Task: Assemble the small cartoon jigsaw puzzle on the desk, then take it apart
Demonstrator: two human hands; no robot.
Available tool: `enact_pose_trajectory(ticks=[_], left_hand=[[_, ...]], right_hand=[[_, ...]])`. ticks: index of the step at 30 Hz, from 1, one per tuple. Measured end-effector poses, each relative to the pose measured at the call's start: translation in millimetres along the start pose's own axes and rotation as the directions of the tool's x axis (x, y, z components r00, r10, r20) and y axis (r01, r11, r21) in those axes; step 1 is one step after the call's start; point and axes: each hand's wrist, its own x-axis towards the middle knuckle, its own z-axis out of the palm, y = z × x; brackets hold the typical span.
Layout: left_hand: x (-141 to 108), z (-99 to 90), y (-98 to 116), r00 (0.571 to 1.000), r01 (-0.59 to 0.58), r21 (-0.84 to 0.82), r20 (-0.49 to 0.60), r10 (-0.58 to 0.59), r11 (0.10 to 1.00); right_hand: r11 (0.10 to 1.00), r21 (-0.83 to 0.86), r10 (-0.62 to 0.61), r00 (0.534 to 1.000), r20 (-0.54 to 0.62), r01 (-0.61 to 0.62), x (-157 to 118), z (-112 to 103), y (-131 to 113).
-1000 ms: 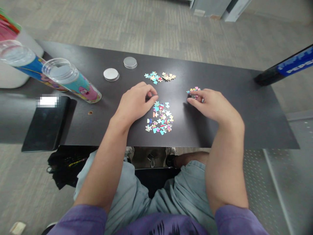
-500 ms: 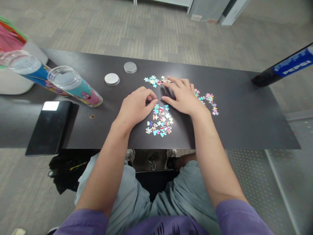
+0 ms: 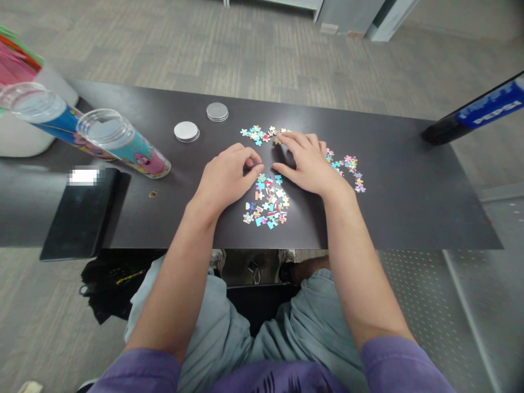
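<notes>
My left hand [image 3: 230,176] is closed, its fingers curled and the thumb tip close to the index finger. Whatever may be between them is too small to make out. Just below its thumb lies a loose group of jigsaw puzzle pieces [image 3: 270,206] in white, blue, pink and red. My right hand [image 3: 305,164] is open, thumb spread from the fingers, palm down. Its fingertips touch or hover over puzzle pieces [image 3: 272,131] in the row behind the hands. More pieces [image 3: 351,162] stretch out beyond its right side, partly covered by the hand.
Two stacks of round discs, one white [image 3: 185,131] and one grey [image 3: 217,111], sit at the back left. Two clear-topped cartoon tubes [image 3: 141,151] [image 3: 61,123] stand further left, near a black tablet-like slab [image 3: 82,215]. A Pepsi bottle [image 3: 470,112] stands at the right end of the dark table [image 3: 409,191].
My right hand has shifted slightly right and down, showing a little more of the back row of pieces. My left hand keeps nearly the same pose.
</notes>
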Motion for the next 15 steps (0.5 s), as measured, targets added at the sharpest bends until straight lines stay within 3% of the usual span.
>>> enact_pose_trajectory(ticks=[4, 8, 15], left_hand=[[0.7, -0.8, 0.2, 1.000, 0.003, 0.002, 0.005, -0.003, 1.000], [0.5, -0.8, 0.2, 1.000, 0.002, -0.002, 0.006, -0.002, 1.000], [0.3, 0.2, 0.4, 1.000, 0.005, 0.008, 0.004, -0.005, 1.000]], right_hand=[[0.998, 0.069, 0.006, 0.999, -0.046, -0.003, -2.0, -6.8, -2.5], [0.988, 0.154, 0.015, 1.000, -0.006, -0.014, -3.1, -13.6, -4.4], [0.996, 0.092, 0.004, 1.000, 0.010, -0.004, -2.0, -6.2, -1.8]])
